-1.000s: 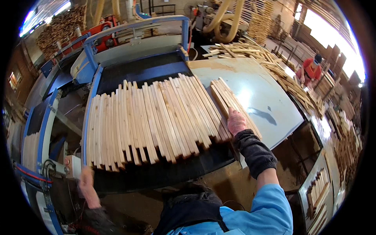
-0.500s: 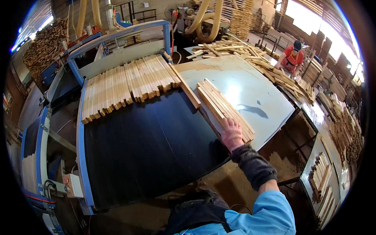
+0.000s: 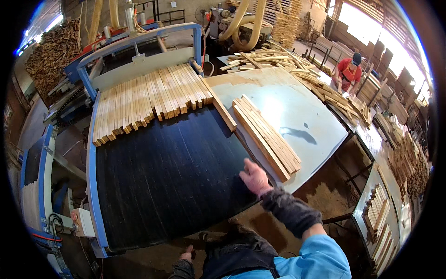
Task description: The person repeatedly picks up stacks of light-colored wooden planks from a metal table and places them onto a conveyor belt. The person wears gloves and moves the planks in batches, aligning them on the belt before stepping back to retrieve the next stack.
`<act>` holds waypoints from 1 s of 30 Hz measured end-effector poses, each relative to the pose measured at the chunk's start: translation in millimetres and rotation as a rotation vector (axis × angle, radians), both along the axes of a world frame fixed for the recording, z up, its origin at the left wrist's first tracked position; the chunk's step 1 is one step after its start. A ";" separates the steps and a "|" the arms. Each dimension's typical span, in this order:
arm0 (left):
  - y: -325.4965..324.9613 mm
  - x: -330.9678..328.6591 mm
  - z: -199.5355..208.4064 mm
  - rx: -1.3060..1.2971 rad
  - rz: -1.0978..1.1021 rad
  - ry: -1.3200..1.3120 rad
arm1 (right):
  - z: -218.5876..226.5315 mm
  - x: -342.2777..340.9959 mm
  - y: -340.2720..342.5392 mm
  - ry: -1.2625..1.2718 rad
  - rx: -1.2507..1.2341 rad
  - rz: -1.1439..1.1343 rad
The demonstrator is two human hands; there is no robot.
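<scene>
I see the right hand [image 3: 255, 178] at the near right corner of the black belt [image 3: 167, 181], its fingers loosely bent and gripping nothing, though I cannot tell whether it touches the surface; the left hand [image 3: 188, 254] is below the belt's near edge, too small for me to tell its grip. On the belt's far part I have a row of wooden strips [image 3: 148, 100], side by side; right of the belt, a stack of strips [image 3: 267, 135] lies on a pale table [image 3: 320, 125]; a blue frame [image 3: 197, 44] spans the belt's far end.
</scene>
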State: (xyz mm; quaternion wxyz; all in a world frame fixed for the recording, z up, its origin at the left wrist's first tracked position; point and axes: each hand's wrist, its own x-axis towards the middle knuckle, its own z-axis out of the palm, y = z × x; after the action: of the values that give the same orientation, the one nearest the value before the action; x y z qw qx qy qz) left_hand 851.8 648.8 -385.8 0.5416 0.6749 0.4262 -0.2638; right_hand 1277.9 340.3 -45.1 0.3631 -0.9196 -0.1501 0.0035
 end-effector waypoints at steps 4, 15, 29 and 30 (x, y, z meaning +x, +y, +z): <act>-3.3 40.6 19.1 -0.002 0.188 -0.044 | 1.8 115.2 36.8 -0.004 -0.265 -0.129; -55.8 62.5 61.2 0.065 0.125 0.118 | 9.9 281.9 91.3 0.083 -0.465 -0.006; -74.5 157.4 110.7 0.043 0.179 0.115 | -3.7 426.8 187.3 0.134 -0.045 -0.052; -75.9 158.1 111.4 0.042 0.180 0.113 | -5.5 421.8 191.3 0.094 -0.044 -0.069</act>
State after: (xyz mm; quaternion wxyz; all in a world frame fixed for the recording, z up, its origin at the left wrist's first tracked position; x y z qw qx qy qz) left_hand 1009.9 572.9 -274.4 0.5238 0.6292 0.5204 -0.2427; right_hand 1699.7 531.6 -50.6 0.3494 -0.9307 -0.1010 0.0377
